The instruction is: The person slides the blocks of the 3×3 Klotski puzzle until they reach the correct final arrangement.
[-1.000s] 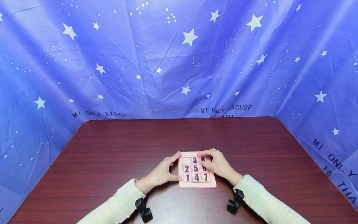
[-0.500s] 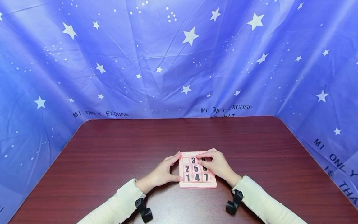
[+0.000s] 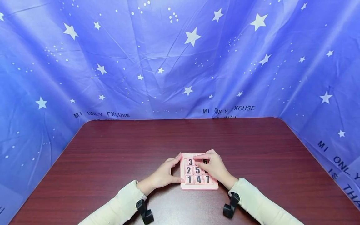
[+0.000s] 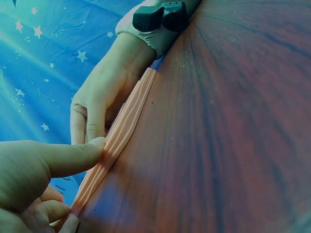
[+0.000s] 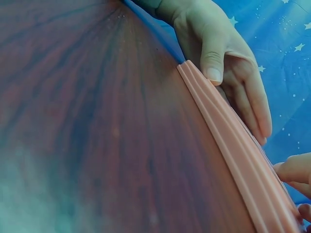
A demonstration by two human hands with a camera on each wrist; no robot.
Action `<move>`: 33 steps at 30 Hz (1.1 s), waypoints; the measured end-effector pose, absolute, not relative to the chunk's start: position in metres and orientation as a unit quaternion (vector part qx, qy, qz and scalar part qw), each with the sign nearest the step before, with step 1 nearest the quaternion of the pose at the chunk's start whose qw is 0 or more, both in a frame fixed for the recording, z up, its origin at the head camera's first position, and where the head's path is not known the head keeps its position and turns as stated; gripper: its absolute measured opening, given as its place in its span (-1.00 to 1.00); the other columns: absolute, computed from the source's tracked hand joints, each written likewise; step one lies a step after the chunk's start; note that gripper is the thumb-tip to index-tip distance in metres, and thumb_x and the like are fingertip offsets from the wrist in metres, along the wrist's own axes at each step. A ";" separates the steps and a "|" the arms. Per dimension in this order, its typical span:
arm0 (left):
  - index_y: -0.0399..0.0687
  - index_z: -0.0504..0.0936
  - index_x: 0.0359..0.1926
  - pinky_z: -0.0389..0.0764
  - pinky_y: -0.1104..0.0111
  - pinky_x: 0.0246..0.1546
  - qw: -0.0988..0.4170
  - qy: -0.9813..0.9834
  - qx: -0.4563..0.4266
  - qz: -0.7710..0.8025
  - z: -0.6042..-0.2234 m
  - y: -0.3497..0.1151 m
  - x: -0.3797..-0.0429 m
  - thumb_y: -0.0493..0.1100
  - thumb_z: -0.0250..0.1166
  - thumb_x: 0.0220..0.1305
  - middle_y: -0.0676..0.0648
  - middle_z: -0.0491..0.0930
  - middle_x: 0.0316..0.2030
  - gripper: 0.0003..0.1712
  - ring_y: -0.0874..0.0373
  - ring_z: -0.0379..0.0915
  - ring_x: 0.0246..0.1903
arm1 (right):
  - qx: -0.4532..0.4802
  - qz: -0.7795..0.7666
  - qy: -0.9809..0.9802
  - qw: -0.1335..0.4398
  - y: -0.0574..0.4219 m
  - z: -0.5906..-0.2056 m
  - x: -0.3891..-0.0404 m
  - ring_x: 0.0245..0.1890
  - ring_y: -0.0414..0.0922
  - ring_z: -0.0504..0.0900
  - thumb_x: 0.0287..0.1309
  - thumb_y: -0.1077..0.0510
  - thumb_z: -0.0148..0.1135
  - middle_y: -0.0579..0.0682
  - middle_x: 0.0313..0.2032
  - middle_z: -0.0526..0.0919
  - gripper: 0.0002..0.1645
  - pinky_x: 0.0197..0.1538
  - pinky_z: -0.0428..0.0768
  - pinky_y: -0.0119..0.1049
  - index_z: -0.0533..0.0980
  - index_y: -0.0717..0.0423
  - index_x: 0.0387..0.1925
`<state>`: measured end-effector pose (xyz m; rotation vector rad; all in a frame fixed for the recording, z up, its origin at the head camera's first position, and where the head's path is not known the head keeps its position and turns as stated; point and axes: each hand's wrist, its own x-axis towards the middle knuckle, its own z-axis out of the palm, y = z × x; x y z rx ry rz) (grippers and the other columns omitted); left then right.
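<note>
A pink sliding number puzzle [image 3: 199, 187] lies flat on the table. My left hand [image 3: 161, 174] grips its left side, thumb at the near corner and fingers along the edge toward the far corner. In the left wrist view, that thumb [image 4: 80, 158] presses on the ridged side of the puzzle. Over the top row reaches my right hand [image 3: 216, 166], index fingertip and thumb by the right edge of tile 3 [image 3: 190, 162], which sits top left. Tiles 2 and 5 fill the middle row; 1, 4 and 7 the bottom. The right hand partly covers tile 6 and hides most of 8.
The dark red wooden table [image 3: 126, 140] spreads around the puzzle. Behind it and at both sides hangs a blue star-patterned curtain [image 3: 157, 53]. Black wrist cameras, one on the left sleeve [image 3: 144, 212] and one on the right [image 3: 231, 205], hang low near the tabletop.
Tile 3 has slid left from the top middle into the top-left slot. The right hand has moved left with it, while the left hand stays at the puzzle's side.
</note>
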<state>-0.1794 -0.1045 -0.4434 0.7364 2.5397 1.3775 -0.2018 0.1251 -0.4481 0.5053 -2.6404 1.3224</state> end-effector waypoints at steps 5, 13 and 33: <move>-0.37 0.12 0.37 0.29 0.04 0.23 0.078 0.847 0.249 0.463 -0.443 -0.103 -0.180 -0.19 0.51 -0.13 -0.28 0.16 0.36 0.09 -0.11 0.19 0.25 | 0.177 0.437 -0.878 0.085 0.122 -0.448 -0.202 -0.36 -0.20 0.33 -0.19 0.25 0.49 -0.14 -0.48 0.55 -0.72 -0.35 0.36 -0.40 0.73 -0.02 -0.30; -0.38 0.09 0.38 0.29 0.04 0.24 0.085 0.846 0.254 0.460 -0.444 -0.102 -0.180 -0.17 0.50 -0.11 -0.29 0.13 0.37 0.09 -0.11 0.18 0.26 | 0.176 0.442 -0.876 0.079 0.121 -0.449 -0.201 -0.35 -0.19 0.30 -0.18 0.26 0.48 -0.16 -0.49 0.57 -0.70 -0.33 0.34 -0.39 0.73 -0.03 -0.29; -0.37 0.10 0.38 0.28 0.04 0.24 0.081 0.844 0.246 0.469 -0.449 -0.104 -0.180 -0.18 0.51 -0.12 -0.28 0.12 0.38 0.10 -0.13 0.16 0.27 | 0.173 0.463 -0.866 0.071 0.141 -0.444 -0.201 -0.40 -0.18 0.37 -0.17 0.20 0.49 -0.08 -0.46 0.54 -0.66 -0.38 0.36 -0.41 0.71 0.03 -0.22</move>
